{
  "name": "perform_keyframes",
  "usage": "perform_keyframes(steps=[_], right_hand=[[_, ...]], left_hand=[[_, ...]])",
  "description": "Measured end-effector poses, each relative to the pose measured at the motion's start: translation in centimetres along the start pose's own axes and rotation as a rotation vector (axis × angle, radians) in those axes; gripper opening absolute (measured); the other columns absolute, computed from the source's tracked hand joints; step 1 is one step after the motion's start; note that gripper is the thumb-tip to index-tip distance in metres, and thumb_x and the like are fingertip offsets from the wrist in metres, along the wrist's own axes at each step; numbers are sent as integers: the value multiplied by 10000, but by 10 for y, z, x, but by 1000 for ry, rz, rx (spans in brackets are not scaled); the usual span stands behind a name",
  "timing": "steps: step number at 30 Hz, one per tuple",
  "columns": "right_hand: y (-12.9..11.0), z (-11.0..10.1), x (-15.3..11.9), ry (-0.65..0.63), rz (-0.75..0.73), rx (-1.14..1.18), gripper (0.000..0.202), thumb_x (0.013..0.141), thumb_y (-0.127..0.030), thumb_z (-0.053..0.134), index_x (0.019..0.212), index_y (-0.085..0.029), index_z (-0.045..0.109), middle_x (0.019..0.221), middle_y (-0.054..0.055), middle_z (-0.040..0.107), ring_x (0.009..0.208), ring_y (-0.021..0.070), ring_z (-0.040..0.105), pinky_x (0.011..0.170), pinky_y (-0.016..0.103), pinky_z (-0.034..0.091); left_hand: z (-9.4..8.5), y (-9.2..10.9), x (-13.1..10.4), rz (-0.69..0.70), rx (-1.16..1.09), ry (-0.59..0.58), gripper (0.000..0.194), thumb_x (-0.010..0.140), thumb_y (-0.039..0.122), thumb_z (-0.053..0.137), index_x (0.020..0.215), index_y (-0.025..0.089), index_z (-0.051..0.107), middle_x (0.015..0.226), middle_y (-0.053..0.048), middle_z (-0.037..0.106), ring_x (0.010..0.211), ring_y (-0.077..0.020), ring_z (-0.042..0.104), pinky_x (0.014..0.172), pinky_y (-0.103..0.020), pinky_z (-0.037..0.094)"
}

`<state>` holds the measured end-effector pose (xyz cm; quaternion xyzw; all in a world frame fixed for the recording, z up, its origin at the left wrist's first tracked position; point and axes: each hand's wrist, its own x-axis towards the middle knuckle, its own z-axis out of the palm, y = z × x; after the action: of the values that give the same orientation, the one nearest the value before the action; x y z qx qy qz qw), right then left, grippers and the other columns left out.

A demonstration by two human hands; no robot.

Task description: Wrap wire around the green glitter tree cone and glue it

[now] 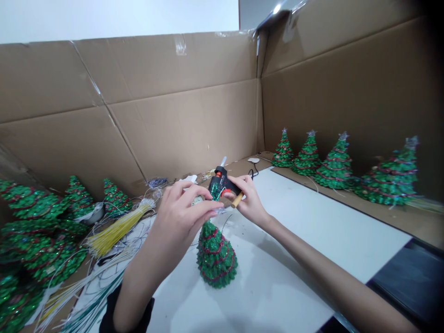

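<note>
A black glue gun (pixel 227 184) with a red trigger is in my right hand (pixel 250 196), whose fingers are closed round its handle. A translucent stick sticks out of the gun's far end. A short tan stick (pixel 237 200) also shows at the right fingers. My left hand (pixel 182 206) is pinched just left of the gun, with a small shiny piece (pixel 219 210) at the fingertips, too unclear to name. Directly below both hands, a small green glitter Christmas tree (pixel 217 259) with red garland stands upright on the white board (pixel 270 282); its tip is partly hidden.
Several star-topped trees (pixel 335 162) line the right cardboard wall (pixel 347 83). More trees (pixel 45 231) crowd the left side. Beside them lie a bundle of yellow ties (pixel 120 227) and green and white strands (pixel 100 291). A black cord (pixel 255 172) runs behind my right hand.
</note>
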<state>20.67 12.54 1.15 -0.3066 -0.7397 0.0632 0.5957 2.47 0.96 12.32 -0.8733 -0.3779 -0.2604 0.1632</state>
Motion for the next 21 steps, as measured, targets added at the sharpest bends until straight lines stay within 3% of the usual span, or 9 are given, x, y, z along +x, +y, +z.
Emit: perform_keyframes(steps=[21], right_hand=[[0, -2, 2, 33, 34, -14, 394, 814, -459, 587, 1130, -225, 609, 885, 92, 611, 853, 251, 433, 745, 421, 446]], left_hand=[[-3, 1, 1, -21, -37, -33, 177, 906, 223, 496, 999, 239, 646, 1030, -24, 633, 1020, -215, 421, 890, -403, 359]])
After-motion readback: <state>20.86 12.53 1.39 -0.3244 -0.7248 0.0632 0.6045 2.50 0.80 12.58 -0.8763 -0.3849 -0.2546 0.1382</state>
